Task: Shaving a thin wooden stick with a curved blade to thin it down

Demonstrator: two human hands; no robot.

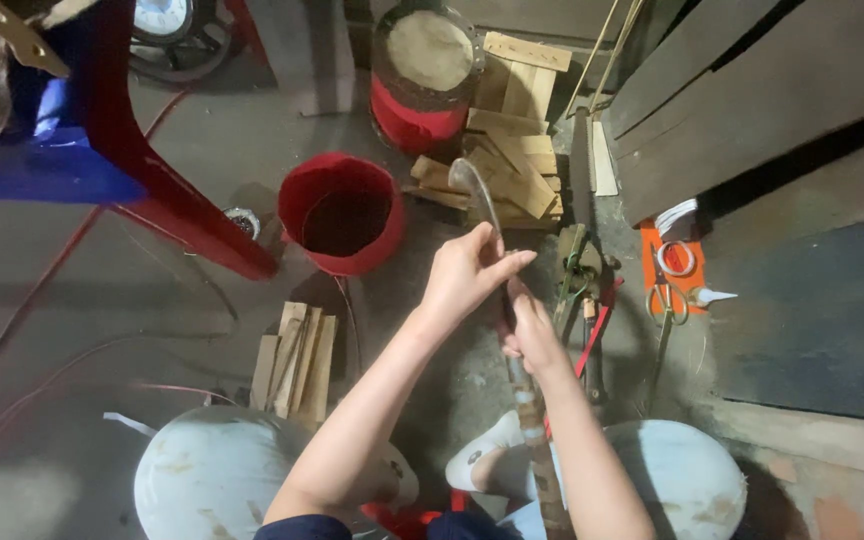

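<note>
The curved blade (474, 190) looks like dull grey metal, worn rather than shiny, and its long handle (537, 450) seems rough, mottled wood or bamboo. The red bucket (340, 215) has a smooth, matt plastic look, while the stacked offcuts (512, 150) and the slats (295, 360) are pale, raw, unfinished wood. The floor (152, 300) is rough grey concrete, dusty and stained.
</note>
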